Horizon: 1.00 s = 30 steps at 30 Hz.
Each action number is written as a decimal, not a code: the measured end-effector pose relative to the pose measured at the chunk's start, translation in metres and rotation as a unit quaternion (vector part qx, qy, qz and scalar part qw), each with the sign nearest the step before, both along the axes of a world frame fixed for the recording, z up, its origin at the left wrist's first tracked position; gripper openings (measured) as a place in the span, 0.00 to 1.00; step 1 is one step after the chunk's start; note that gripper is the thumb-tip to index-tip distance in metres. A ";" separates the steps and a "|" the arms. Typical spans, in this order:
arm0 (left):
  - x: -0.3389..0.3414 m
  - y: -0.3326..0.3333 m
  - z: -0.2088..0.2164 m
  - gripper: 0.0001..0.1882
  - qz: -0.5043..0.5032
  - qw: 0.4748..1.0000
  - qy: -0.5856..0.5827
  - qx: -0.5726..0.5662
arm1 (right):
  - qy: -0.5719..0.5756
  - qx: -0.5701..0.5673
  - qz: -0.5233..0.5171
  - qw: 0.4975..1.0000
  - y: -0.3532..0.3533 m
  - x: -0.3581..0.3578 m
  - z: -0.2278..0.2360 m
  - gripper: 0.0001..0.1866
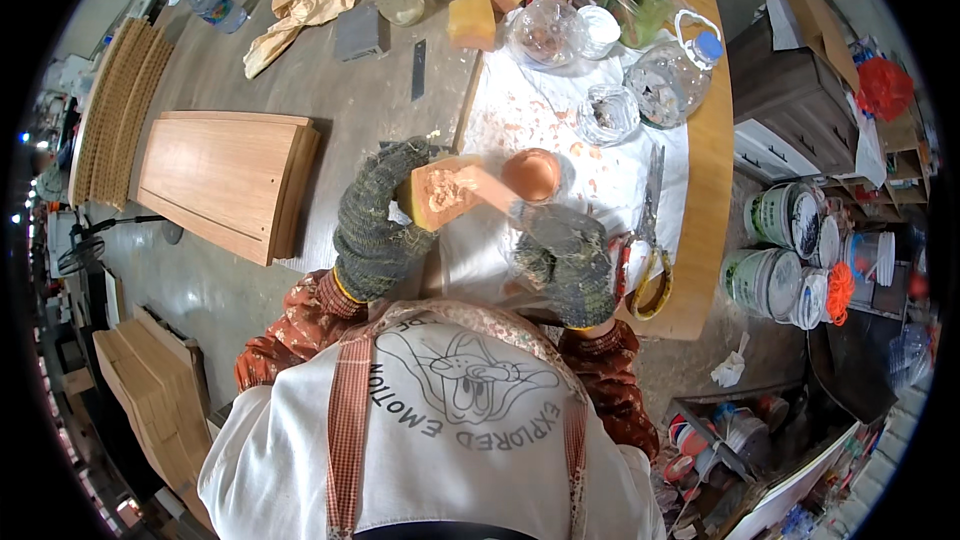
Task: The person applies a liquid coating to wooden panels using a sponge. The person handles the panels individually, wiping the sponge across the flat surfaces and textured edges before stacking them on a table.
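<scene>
Left hand [383, 215] pinching block [423, 210], smeared face up, likely keeping paste [443, 186] on; right hand [568, 262] closed round coated spatula [490, 190], blade over block; cup [531, 175] beyond, handy.

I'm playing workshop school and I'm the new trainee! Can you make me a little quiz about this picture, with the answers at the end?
1. What does the left grip hold? A) a bottle B) a block C) a rag
2. True or false: the scissors lie to the right of the cup.
3. Which colour is the lid of the jug?

Key: 1: B; 2: true; 3: blue.
</scene>
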<state>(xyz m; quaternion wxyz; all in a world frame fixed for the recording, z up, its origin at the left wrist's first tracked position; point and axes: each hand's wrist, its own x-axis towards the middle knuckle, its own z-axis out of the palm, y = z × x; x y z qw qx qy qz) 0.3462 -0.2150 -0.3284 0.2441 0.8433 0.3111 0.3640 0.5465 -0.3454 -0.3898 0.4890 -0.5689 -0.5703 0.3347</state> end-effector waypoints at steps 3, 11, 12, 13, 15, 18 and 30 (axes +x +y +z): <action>0.004 -0.004 0.006 0.32 0.019 0.998 0.004 -0.059 | -0.081 0.067 -0.032 0.994 -0.003 0.002 0.006 0.20; 0.007 -0.004 -0.003 0.35 0.023 0.994 -0.004 -0.109 | -0.356 0.055 -0.055 0.931 0.001 -0.011 0.029 0.34; 0.007 -0.005 -0.001 0.34 0.035 0.994 0.015 -0.107 | -0.370 0.074 -0.064 0.924 0.003 -0.016 0.029 0.33; 0.007 -0.006 0.002 0.34 0.048 0.993 0.034 -0.104 | -0.383 0.093 -0.072 0.916 0.005 -0.021 0.031 0.33; 0.008 -0.005 0.005 0.34 0.057 0.991 0.051 -0.112 | -0.436 0.069 -0.043 0.896 0.010 -0.032 0.043 0.28; 0.004 -0.002 0.005 0.33 0.062 0.989 0.041 -0.126 | -0.539 0.178 -0.071 0.820 0.004 -0.044 0.038 0.29; -0.008 0.005 -0.001 0.33 0.014 0.993 0.050 0.107 | -0.138 0.194 -0.114 0.965 0.005 -0.018 0.046 0.22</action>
